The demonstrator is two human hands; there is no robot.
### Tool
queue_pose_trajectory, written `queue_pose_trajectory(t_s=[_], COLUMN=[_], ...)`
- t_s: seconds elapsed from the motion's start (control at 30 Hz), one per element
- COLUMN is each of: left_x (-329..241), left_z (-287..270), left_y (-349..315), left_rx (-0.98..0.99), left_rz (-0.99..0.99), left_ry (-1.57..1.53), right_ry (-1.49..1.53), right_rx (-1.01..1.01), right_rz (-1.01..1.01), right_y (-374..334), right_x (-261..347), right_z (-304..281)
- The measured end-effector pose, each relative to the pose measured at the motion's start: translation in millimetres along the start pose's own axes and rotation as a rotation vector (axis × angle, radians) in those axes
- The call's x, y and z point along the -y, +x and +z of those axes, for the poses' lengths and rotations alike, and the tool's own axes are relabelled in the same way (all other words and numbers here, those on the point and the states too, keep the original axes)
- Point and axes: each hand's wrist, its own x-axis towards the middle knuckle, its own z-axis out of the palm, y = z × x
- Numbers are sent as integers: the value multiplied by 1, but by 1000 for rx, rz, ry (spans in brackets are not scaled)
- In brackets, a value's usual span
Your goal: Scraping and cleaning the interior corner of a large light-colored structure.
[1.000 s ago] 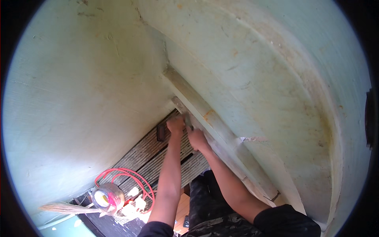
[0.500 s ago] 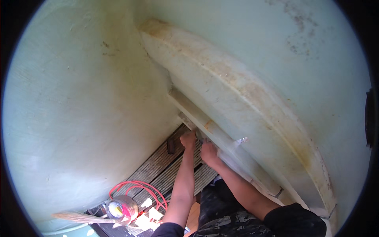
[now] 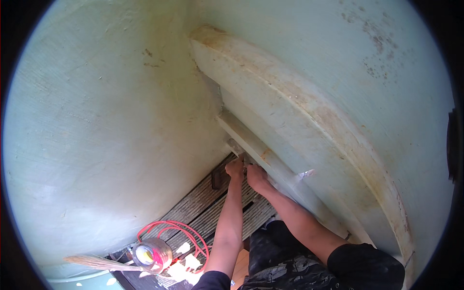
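Note:
Both arms reach forward to the base of a pale ledge [image 3: 270, 159] along the wall. My left hand [image 3: 235, 167] is closed in a fist beside the ledge's lower edge. Close to its right, my right hand [image 3: 257, 178] is also closed, fingers curled toward the ledge. What either one grips is hidden or too small to make out. Beneath them runs a grooved plank floor [image 3: 203, 208] with dark gaps. A small dark block [image 3: 216, 181] lies just left of my left hand.
Stained pale green walls [image 3: 111, 121] rise left and right, and a curved shelf [image 3: 309, 106] juts out above the ledge. At lower left are a looped red hose [image 3: 181, 226], a round container [image 3: 152, 256], a straw broom [image 3: 99, 263] and sunlit white scraps [image 3: 186, 270].
The whole view has shifted slightly, so the walls and shelf sit a little further right. My right hand has moved up along the ledge, closer to my left hand.

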Motion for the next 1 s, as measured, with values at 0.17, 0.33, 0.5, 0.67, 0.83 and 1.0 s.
queue_pose_trajectory(t_s=[0.17, 0.33, 0.5, 0.67, 0.83, 1.0], left_x=[13, 12, 19, 35, 39, 3], left_z=[-31, -25, -23, -21, -15, -13], left_y=[68, 70, 80, 87, 88, 64], left_rx=[-79, 110, 116, 49, -268, -20], left_rz=[358, 204, 271, 207, 349, 265], left_ry=[233, 381, 487, 281, 438, 272], right_ry=[47, 14, 42, 60, 78, 14], right_rx=[57, 26, 80, 175, 148, 106], right_rz=[-79, -34, -61, -18, -12, 26], right_y=[33, 25, 34, 26, 26, 33], right_x=[36, 34, 32, 51, 42, 32], right_z=[4, -3, 0, -32, -13, -11])
